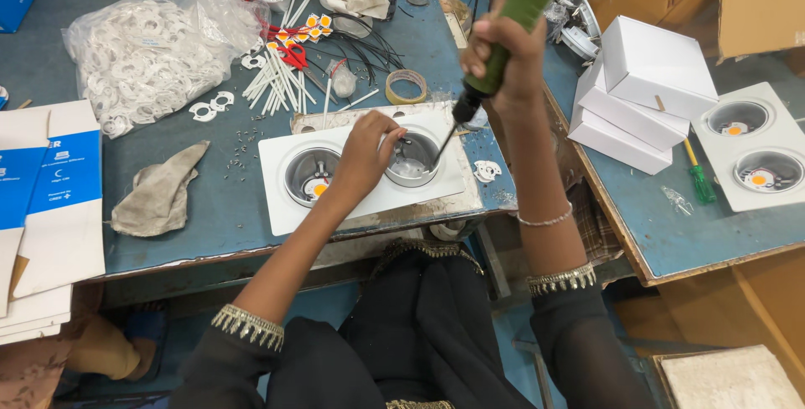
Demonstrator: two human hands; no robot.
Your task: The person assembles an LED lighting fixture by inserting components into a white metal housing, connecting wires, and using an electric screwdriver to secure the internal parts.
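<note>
Left hand: my left hand (366,151) rests on the fixture (369,176), fingertips pinched at the right cup's (412,160) rim; what they pinch is hidden.
Right hand: my right hand (503,61) is fisted round the green driver (513,19), its top cut off at 12 o'clock.
Bit: tip dips into the right cup; contact unclear.
Fixture: white twin-cup plate, dead centre.
Farther: bag (155,48) at 10 o'clock, tape (406,85) behind.
</note>
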